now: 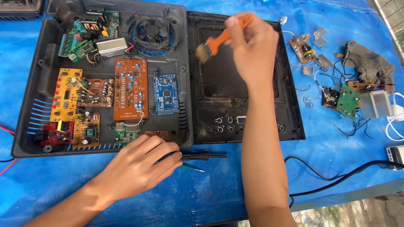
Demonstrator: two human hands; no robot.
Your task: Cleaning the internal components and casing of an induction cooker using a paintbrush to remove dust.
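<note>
Gripping a small orange-handled paintbrush [219, 41], the right hand [251, 50] holds its bristles over the dusty black plastic cover panel [235, 80], while the left hand [139, 166] rests loosely curled over a black-handled tool [198, 156] on the blue tarpaulin [210, 193].

We see a small paintbrush [216, 42] with an orange handle and tan bristles, tilted so its bristles point toward eight o'clock, over the dusty black cover panel [242, 122]. At six o'clock lies a black-handled soldering iron [198, 157].
</note>
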